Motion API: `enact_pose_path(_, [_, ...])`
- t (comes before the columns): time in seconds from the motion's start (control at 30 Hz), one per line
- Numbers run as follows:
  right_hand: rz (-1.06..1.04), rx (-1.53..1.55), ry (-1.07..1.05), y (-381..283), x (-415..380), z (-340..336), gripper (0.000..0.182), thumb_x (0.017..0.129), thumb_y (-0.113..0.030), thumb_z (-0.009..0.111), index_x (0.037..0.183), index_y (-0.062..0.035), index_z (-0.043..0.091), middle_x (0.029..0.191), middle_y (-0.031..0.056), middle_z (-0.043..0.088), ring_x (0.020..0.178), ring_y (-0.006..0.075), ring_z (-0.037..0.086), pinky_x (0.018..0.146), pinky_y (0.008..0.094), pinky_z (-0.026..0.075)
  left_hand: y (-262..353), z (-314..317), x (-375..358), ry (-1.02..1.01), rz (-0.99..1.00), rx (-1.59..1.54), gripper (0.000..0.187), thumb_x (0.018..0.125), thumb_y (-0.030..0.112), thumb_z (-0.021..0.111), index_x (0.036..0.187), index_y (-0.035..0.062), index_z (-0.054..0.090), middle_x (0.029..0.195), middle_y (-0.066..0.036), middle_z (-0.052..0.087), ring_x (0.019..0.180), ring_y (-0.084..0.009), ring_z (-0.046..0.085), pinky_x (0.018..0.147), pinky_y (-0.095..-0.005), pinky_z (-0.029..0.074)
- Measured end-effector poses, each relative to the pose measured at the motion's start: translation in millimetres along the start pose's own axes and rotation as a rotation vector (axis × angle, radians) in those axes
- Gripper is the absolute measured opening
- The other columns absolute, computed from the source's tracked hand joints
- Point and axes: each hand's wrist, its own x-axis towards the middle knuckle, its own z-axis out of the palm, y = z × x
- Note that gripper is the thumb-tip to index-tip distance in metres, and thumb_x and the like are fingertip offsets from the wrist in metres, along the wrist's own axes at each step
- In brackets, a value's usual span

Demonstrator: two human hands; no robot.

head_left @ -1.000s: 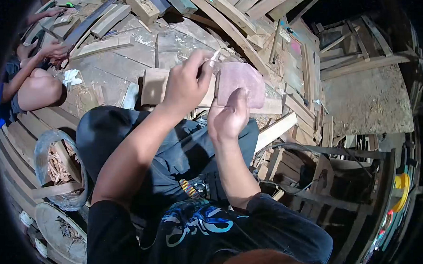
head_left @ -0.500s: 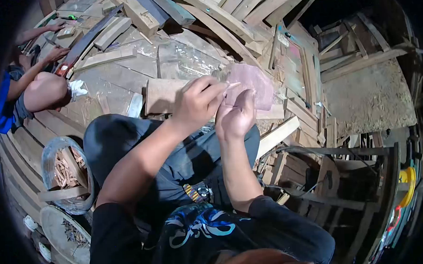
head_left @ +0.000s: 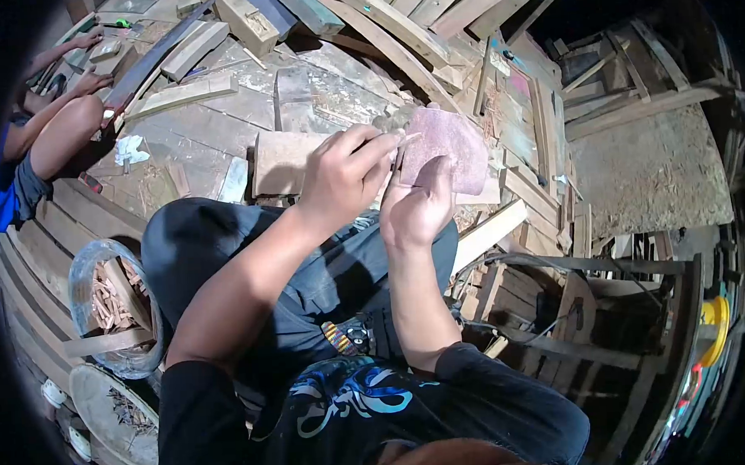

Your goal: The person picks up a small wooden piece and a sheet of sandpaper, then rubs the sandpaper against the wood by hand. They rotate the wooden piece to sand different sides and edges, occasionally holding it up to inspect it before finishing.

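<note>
My left hand (head_left: 341,171) is closed in a pinch, its thumb and fingertips on a small pale wooden stick (head_left: 412,138). The stick's tip lies against a pinkish sheet that looks like sandpaper (head_left: 460,150). Palm up, my right hand (head_left: 419,210) grips the near edge of that sheet, thumb on top and the other fingers hidden beneath. Both hands are close together above my crossed legs. Behind my left wrist lies a thick wooden block (head_left: 274,166).
A bucket (head_left: 76,287) of small wood pieces stands left of my knee, with a round basin (head_left: 93,403) below it. Another person's hand (head_left: 92,83) is at the upper left. Planks (head_left: 397,36) are stacked ahead, and a worn board (head_left: 648,170) is at right.
My left hand has shifted slightly, with the stick still on the sandpaper. The sheet's angle differs a little. At upper left, the other person's hand and leg have moved.
</note>
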Motion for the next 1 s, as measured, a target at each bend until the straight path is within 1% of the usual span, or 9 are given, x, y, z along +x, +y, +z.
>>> enact_pose_path(0.1, [-0.025, -0.017, 0.018, 2, 0, 0, 0.042, 0.106, -0.024, 0.035, 0.138, 0.0029, 0.041, 0.138, 0.0177, 0.051, 0.128, 0.0301, 0.049, 0.110, 0.0443, 0.039, 1, -1, 0, -0.032, -0.037, -0.020, 0.025, 0.078, 0.004, 0.066, 0.103, 0.0089, 0.069, 0.090, -0.010, 0.064, 0.079, -0.0300, 0.066, 0.066, -0.0382, 0.055])
enact_pose_path(0.2, [-0.006, -0.033, -0.008, 2, 0, -4, 0.042, 0.106, -0.025, 0.034, 0.137, 0.0028, 0.041, 0.137, 0.0178, 0.051, 0.128, 0.0297, 0.050, 0.109, 0.0438, 0.039, -1, -1, 1, -0.017, 0.003, -0.019, 0.026, 0.076, 0.003, 0.067, 0.101, 0.0081, 0.069, 0.090, -0.010, 0.063, 0.078, -0.0288, 0.066, 0.066, -0.0374, 0.055])
enact_pose_path(0.33, [0.014, -0.046, 0.058, -1, -2, -2, 0.042, 0.107, -0.027, 0.034, 0.135, 0.0021, 0.044, 0.135, 0.0172, 0.053, 0.125, 0.0288, 0.052, 0.108, 0.0426, 0.041, 0, 0, -2, -0.060, -0.009, -0.135, 0.031, 0.074, 0.001, 0.069, 0.104, 0.0075, 0.070, 0.093, -0.010, 0.062, 0.077, -0.0273, 0.066, 0.066, -0.0360, 0.055])
enact_pose_path(0.47, [0.016, -0.045, 0.063, -1, 2, -10, 0.042, 0.107, -0.027, 0.033, 0.135, 0.0015, 0.045, 0.133, 0.0167, 0.054, 0.124, 0.0284, 0.052, 0.106, 0.0417, 0.042, -1, 5, -4, -0.038, 0.016, -0.099, 0.031, 0.075, 0.002, 0.069, 0.105, 0.0089, 0.071, 0.094, -0.011, 0.062, 0.076, -0.0265, 0.066, 0.066, -0.0354, 0.055])
enact_pose_path(0.6, [-0.006, -0.025, 0.041, -4, -4, 0, 0.039, 0.106, -0.023, 0.039, 0.133, 0.0042, 0.045, 0.130, 0.0170, 0.055, 0.125, 0.0266, 0.052, 0.105, 0.0391, 0.044, -2, 4, -4, -0.021, 0.043, -0.035, 0.028, 0.077, 0.006, 0.069, 0.104, 0.0111, 0.070, 0.093, -0.009, 0.062, 0.075, -0.0246, 0.066, 0.063, -0.0355, 0.055])
enact_pose_path(0.63, [0.015, -0.023, 0.043, -3, -4, -4, 0.037, 0.106, -0.024, 0.040, 0.132, 0.0022, 0.045, 0.128, 0.0156, 0.056, 0.123, 0.0256, 0.053, 0.104, 0.0386, 0.045, -1, 4, -2, -0.018, 0.049, -0.025, 0.027, 0.077, 0.008, 0.068, 0.104, 0.0131, 0.070, 0.090, -0.006, 0.063, 0.072, -0.0243, 0.066, 0.061, -0.0352, 0.055])
enact_pose_path(0.77, [0.018, -0.037, 0.028, 0, -1, -8, 0.040, 0.105, -0.026, 0.038, 0.133, 0.0021, 0.046, 0.131, 0.0167, 0.056, 0.121, 0.0285, 0.054, 0.105, 0.0425, 0.043, -5, 6, -3, -0.009, 0.095, 0.117, 0.026, 0.077, 0.011, 0.068, 0.102, 0.0154, 0.070, 0.084, -0.003, 0.064, 0.067, -0.0258, 0.066, 0.058, -0.0358, 0.054])
enact_pose_path(0.87, [0.008, -0.038, 0.059, -2, -2, -2, 0.040, 0.105, -0.026, 0.039, 0.132, 0.0026, 0.046, 0.130, 0.0169, 0.056, 0.121, 0.0285, 0.055, 0.105, 0.0426, 0.043, 0, 3, -2, -0.015, 0.075, 0.074, 0.026, 0.076, 0.010, 0.069, 0.102, 0.0138, 0.070, 0.083, -0.004, 0.063, 0.066, -0.0252, 0.065, 0.058, -0.0355, 0.054])
enact_pose_path(1.0, [-0.005, -0.051, 0.066, -2, 5, -9, 0.041, 0.105, -0.027, 0.038, 0.132, 0.0021, 0.046, 0.131, 0.0171, 0.055, 0.121, 0.0284, 0.055, 0.103, 0.0423, 0.045, 0, -1, -1, -0.055, 0.133, -0.039, 0.020, 0.074, -0.001, 0.067, 0.094, 0.0029, 0.069, 0.079, -0.011, 0.061, 0.069, -0.0287, 0.064, 0.061, -0.0366, 0.052])
